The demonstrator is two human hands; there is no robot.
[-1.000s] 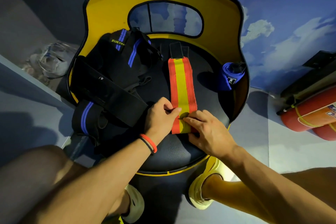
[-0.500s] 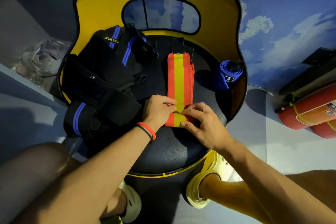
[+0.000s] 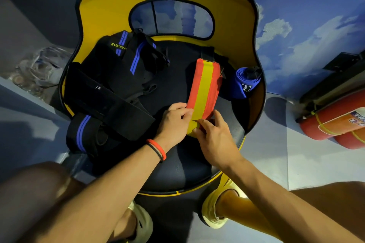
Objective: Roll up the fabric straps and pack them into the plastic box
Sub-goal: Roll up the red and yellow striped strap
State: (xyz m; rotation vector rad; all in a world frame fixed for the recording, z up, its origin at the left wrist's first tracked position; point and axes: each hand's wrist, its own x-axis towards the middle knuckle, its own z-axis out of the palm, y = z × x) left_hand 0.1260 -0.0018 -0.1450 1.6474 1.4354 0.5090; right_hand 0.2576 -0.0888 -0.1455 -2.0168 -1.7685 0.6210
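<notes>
A red strap with a yellow middle stripe lies lengthwise on the black seat of a yellow-backed chair. Its near end is curled into a small roll. My left hand pinches that roll from the left, and my right hand pinches it from the right with fingertips on the yellow part. A blue strap, rolled up, stands at the seat's right edge. Black straps with blue stripes are piled on the seat's left half. No plastic box is clearly visible.
The chair's yellow backrest curves around the far side. Red fire extinguishers lie on the floor at the right. A clear plastic heap sits on the floor at the left. My knees and feet are below the seat.
The roll at the strap's near end has grown and moved away from me, so the flat length is shorter. Both hands followed it forward.
</notes>
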